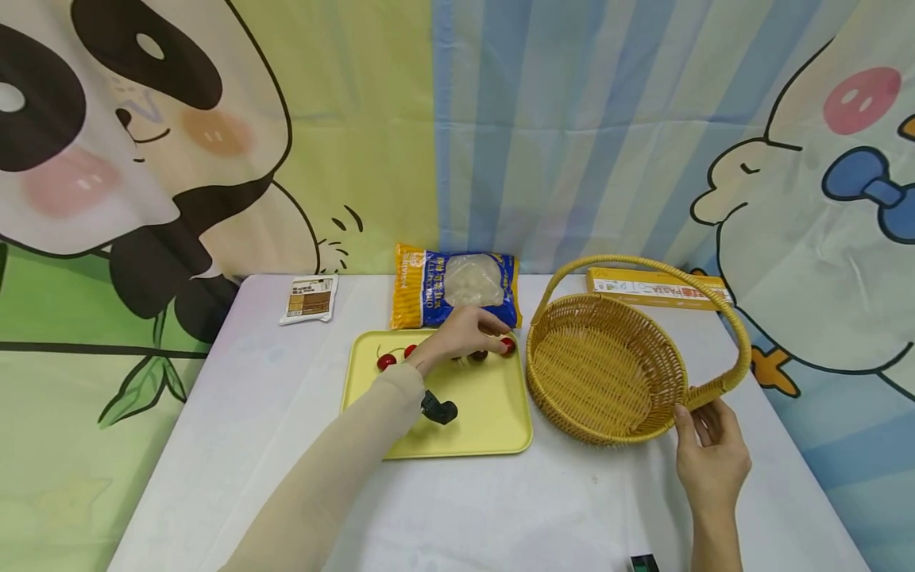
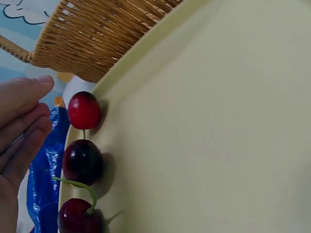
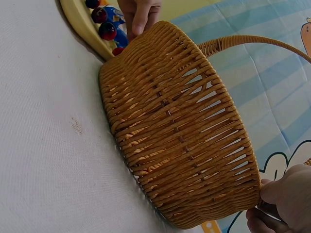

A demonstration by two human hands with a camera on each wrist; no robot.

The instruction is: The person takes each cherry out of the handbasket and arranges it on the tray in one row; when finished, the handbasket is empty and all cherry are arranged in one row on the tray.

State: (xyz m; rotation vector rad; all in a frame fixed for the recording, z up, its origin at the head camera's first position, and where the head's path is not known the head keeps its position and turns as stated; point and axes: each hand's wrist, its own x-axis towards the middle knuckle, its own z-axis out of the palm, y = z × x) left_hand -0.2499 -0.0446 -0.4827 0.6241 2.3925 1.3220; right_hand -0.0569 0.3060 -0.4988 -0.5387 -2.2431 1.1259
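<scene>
My left hand [image 1: 466, 334] is over the far right part of a yellow tray [image 1: 486, 421], its fingers extended just above the cherries. In the left wrist view its fingertips stop short of a red cherry [image 2: 84, 110], with nothing between them. A dark cherry [image 2: 83, 162] and another with a curved green stem [image 2: 77, 216] line up beside it along the tray's edge. Two more cherries [image 1: 387, 361] lie at the tray's left, partly behind my arm. My right hand [image 1: 715, 457] grips a wicker basket [image 1: 586, 381] at its rim by the handle's base. The basket's inside is bare.
Behind the tray lies a blue and orange food bag [image 1: 472, 282]. A yellow pasta box [image 1: 643, 290] sits behind the basket. At the table's back left is a small white and brown packet [image 1: 310, 299]. A printed curtain [image 1: 500, 119] hangs behind the table.
</scene>
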